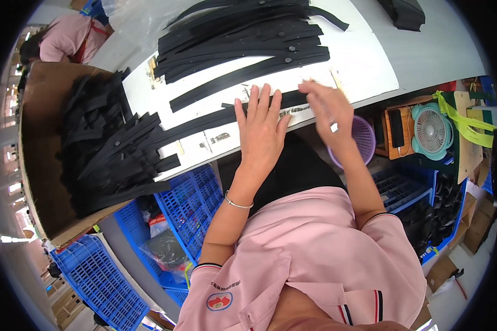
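Note:
My left hand (261, 124) lies flat with fingers spread, its fingertips on a black fabric strip (201, 124) that runs across the white board (370, 60). At the strip's right end is my right hand (332, 113), raised slightly and bent, its fingers partly blurred; whether it grips anything does not show. Beyond my hands, another black strip (226, 80) lies apart from a layered pile of similar strips (237, 41), some with small round dark pieces on them. To the left, more strips (116, 149) spill over the board's edge into a cardboard box.
The cardboard box (44, 160) stands against the table's left side. Blue crates (102, 281) sit below. To the right are a purple basket (364, 140), a turquoise fan (432, 129) and a phone (396, 128). Another person (74, 38) bends over at the far left.

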Tool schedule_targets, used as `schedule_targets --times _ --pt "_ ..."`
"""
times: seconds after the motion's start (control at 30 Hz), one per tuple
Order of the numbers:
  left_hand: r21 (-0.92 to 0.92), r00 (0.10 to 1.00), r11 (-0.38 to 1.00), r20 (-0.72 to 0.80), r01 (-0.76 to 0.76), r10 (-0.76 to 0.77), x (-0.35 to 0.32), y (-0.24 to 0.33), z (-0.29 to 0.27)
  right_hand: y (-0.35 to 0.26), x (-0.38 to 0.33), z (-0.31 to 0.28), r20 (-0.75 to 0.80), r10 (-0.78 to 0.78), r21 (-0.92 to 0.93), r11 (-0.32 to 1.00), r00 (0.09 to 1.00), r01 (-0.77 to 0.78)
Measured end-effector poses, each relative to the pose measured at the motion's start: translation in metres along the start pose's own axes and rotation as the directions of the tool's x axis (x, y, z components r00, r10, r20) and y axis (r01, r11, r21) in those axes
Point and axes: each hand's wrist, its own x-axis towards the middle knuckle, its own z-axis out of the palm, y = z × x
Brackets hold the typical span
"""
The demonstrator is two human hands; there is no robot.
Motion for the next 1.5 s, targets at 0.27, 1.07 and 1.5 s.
schedule_targets --times 0.27,1.07,1.5 --pt "-0.045 0.992 0.993 0.072 0.108 -0.104 -0.023 -0.008 -0.013 0.013 -0.035 -0.019 0.257 -0.053 -0.350 0.926 0.965 0.144" --pt "0.040 0.923 0.939 -0.201 0.342 -0.328 -0.097 -0.072 -0.047 -0.014 -0.008 -0.014 0.235 0.026 -0.261 0.965 0.972 0.037" --pt "-0.051 0.907 0.931 -0.214 0.361 -0.363 -0.096 -0.073 -0.044 -0.090 0.007 0.136 0.517 0.195 0.340 0.847 0.834 -0.409"
